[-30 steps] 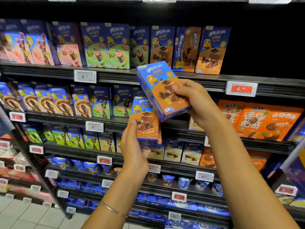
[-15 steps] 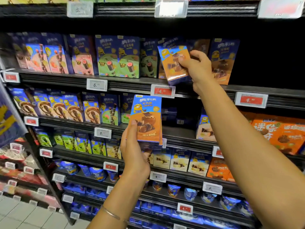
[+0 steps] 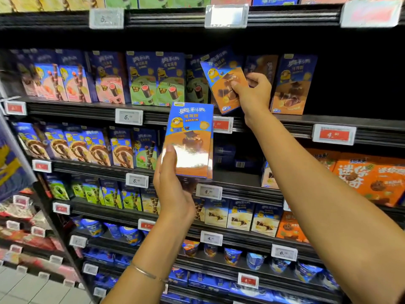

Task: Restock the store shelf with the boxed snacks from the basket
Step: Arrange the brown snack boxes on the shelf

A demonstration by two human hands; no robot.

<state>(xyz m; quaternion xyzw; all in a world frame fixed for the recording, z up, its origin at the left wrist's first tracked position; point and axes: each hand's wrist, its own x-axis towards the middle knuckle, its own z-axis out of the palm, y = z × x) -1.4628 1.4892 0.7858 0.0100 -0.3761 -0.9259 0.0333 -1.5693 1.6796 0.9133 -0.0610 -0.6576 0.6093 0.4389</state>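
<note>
One tilted box [image 3: 221, 84], top leaning left, is pinched by the right hand [image 3: 255, 94] above the shelf [image 3: 285, 126] edge, open room far right; left hand [image 3: 173, 194] grips an upright box [image 3: 191, 132].

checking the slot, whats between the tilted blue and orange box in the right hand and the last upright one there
Head view: the right hand itself, and behind it another blue and orange box standing back in shadow.

Front box [image 3: 188, 139] blue on top, orange below, yellow cartoon figure, tilted box [image 3: 221, 84] the same blue and orange, pink boxes [image 3: 109, 84], green boxes [image 3: 157, 82] alongside, shelf [image 3: 65, 109] black, price tag [image 3: 334, 135] red on white
</note>
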